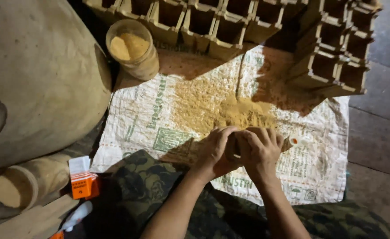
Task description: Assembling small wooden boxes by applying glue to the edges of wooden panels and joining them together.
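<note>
A white woven sack (159, 115) is spread flat, strewn with a tan powder pile (235, 113). Near the pile's near edge, a small brown object (235, 146) is gripped between the left hand (215, 152) and right hand (261, 150), fingers curled together around it. A powder-filled jar (131, 48) is set far left.

- The left hand (216, 152) and the right hand (260, 150) are pressed together around a small brown object (235, 144), mostly hidden.
- Just beyond them lies a pile of yellow-brown powder (230, 110) on a white woven sack (319, 146).
- A jar of powder (132, 48) stands near cardboard grid trays (230, 22).
</note>
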